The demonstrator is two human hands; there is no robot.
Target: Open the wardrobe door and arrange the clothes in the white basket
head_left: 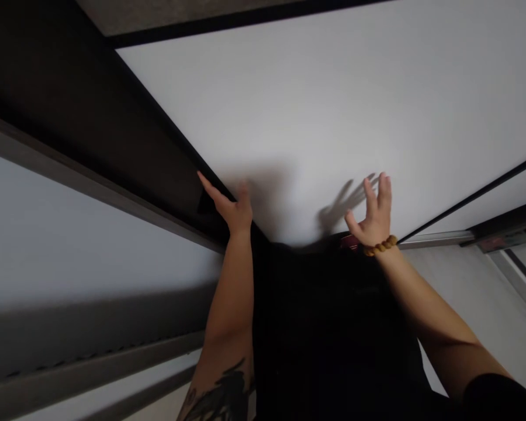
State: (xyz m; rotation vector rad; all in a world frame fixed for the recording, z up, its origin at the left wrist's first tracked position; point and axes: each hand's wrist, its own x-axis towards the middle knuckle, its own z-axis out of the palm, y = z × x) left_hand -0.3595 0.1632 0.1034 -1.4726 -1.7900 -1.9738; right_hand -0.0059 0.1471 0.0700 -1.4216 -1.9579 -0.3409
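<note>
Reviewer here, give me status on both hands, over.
Left hand, fingers at dark frame edge of white panel. Right hand open, raised before panel, bead bracelet on wrist. Nothing held.

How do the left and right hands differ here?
The left hand has its fingers straight, tips at the edge of the dark frame, while the right hand has its fingers spread below the white panel. The left forearm bears a dark tattoo; the right wrist wears a bead bracelet. Both hands are raised and empty.
</note>
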